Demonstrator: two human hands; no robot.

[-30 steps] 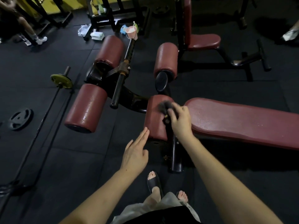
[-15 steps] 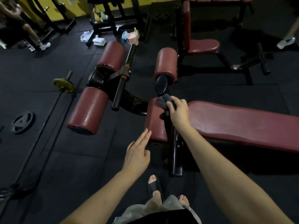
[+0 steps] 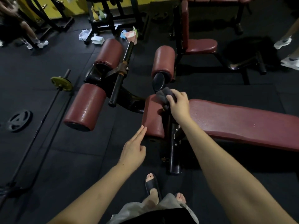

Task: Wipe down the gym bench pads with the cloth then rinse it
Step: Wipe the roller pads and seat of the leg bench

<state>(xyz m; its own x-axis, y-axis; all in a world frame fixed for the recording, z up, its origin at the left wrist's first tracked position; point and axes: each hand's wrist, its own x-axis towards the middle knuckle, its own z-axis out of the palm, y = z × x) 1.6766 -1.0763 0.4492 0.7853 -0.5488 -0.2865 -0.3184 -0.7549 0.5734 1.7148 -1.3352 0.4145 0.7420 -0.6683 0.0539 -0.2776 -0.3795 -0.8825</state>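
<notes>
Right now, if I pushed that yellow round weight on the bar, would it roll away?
Probably it would roll: the yellow plate is round and sits on a long barbell lying on flat floor mats. It looks like metal, so likely heavy and slow to start.

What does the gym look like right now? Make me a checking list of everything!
Surface: black rubber floor.
Job's things: grey cloth on the small red pad; long bench pad beside it.
Clutter: barbell, weight plate, pink cup.
Hands: right hand grips the cloth; left hand flat, holding nothing.
Cables: nothing seen.
Surroundings: roller pads, another red seat, other people's legs.
</notes>
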